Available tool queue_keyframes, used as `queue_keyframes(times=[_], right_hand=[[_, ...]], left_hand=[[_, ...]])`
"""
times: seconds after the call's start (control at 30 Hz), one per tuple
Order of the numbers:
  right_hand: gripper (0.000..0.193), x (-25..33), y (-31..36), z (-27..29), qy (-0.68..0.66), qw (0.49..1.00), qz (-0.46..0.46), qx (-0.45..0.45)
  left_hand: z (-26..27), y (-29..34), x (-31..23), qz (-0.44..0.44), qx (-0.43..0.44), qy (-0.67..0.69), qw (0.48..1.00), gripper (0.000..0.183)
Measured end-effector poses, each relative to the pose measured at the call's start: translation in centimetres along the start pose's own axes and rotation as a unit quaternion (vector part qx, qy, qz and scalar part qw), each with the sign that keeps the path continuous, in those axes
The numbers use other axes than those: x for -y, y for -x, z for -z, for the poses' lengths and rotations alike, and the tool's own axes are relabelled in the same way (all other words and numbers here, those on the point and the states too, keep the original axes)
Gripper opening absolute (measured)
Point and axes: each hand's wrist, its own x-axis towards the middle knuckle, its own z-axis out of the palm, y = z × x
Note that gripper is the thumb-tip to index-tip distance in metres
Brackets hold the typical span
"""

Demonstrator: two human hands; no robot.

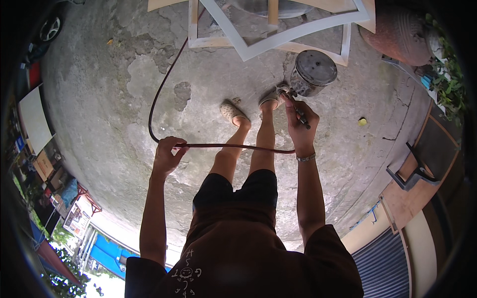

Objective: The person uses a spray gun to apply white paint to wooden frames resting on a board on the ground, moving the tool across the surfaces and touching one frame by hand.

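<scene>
My right hand [302, 124] is closed around the handle of a spray gun [300, 115]. Its round metal cup [314, 69], with a stained grey lid, is on the far side of the hand, above the concrete. A dark red air hose [233, 146] stretches across in front of my legs from near my right wrist. My left hand [168, 156] pinches this hose between thumb and fingers. Beyond the left hand, the hose curves away toward the frames. Beyond the cup, a white-painted frame [293, 34] lies over a bare wooden frame [203, 41].
Cracked concrete floor [114, 104] surrounds my feet. A large terracotta pot [400, 42] and green plants [449, 82] stand at the far right. Wooden boards [415, 198] lie along the right, a white panel [36, 119] at the left, and a wheel [49, 29] at the far left.
</scene>
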Motion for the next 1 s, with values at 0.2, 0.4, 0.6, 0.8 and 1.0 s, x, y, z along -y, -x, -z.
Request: queue_keyframes(times=[0.2, 0.4, 0.6, 0.8, 1.0], right_hand=[[0.022, -2.6, -4.3, 2.9, 0.026, 0.996, 0.056, -0.065], [0.029, -4.3, -8.2, 6.6, 0.056, 0.994, 0.028, -0.085], [0.033, -6.9, -12.8, 10.5, 0.069, 0.989, 0.035, -0.122], [0.034, -8.6, -18.1, 14.8, 0.06, 0.985, 0.027, -0.157], [0.032, -10.2, -23.5, 19.7, 0.052, 0.977, 0.038, -0.205]], left_hand=[[-0.8, -1.2, -2.6, -0.003, -0.01, 0.004, 1.0, 0.017], [-2.1, -2.5, -5.8, 0.006, -0.008, -0.004, 1.0, 0.017], [-4.0, -4.4, -8.8, 0.008, -0.015, 0.021, 1.0, 0.017], [-6.0, -6.5, -12.4, 0.009, -0.017, 0.051, 0.999, 0.018], [-8.1, -8.6, -16.4, 0.022, -0.016, 0.092, 0.995, 0.018]])
